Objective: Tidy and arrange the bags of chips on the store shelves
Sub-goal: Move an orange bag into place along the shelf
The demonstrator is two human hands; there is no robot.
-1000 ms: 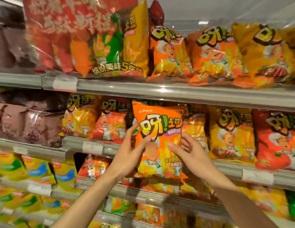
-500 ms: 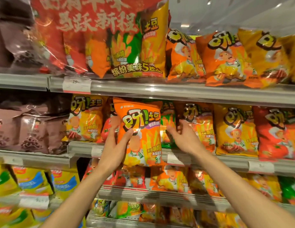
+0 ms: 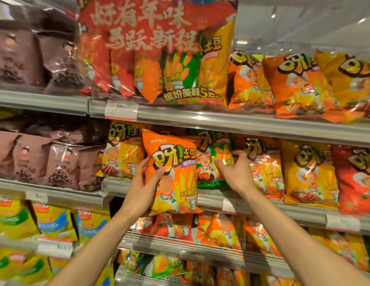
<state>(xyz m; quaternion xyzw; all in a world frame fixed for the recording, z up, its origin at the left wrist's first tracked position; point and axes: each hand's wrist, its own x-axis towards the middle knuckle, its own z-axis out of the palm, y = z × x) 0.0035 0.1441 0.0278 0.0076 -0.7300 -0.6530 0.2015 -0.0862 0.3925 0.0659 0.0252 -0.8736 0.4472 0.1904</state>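
My left hand (image 3: 143, 187) grips an orange chip bag (image 3: 173, 172) by its left edge, holding it upright in front of the middle shelf (image 3: 262, 207). Its lower end hangs below the shelf rail. My right hand (image 3: 234, 172) has its fingers curled round a green chip bag (image 3: 206, 162) standing on that shelf, just right of the orange one. Yellow (image 3: 123, 153), orange (image 3: 264, 168), yellow (image 3: 310, 174) and red (image 3: 357, 180) bags stand in the same row.
The top shelf (image 3: 221, 118) carries a large red multipack (image 3: 157, 50) and orange bags (image 3: 299, 87). Brown bags (image 3: 45, 159) fill the left bays. Lower shelves hold orange bags (image 3: 219, 230) and yellow bags (image 3: 54, 221). Price tags (image 3: 120, 109) line the rails.
The orange bag has gone up and left toward the middle shelf. My right hand let go of it and now grasps the green bag.
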